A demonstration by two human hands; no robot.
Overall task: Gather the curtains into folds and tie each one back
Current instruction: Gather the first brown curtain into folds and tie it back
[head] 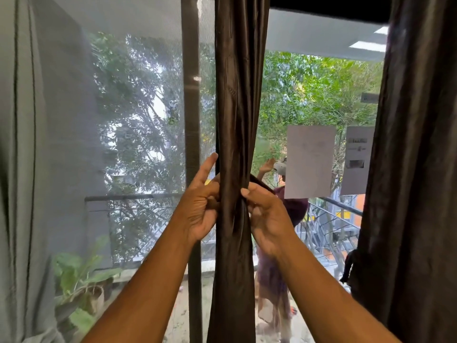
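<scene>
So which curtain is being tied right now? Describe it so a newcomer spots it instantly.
Find the big window with trees outside. The middle brown curtain hangs as a narrow gathered column by the dark frame post. Unlike its neighbours, both hands pinch it: left hand, right hand.

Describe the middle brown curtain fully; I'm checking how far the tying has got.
The middle brown curtain is dark, satiny cloth, gathered into a narrow upright column of folds before the window. The left hand and right hand pinch it at mid-height, where it is cinched and a matching dark strip shows behind it. No finished knot shows.
</scene>
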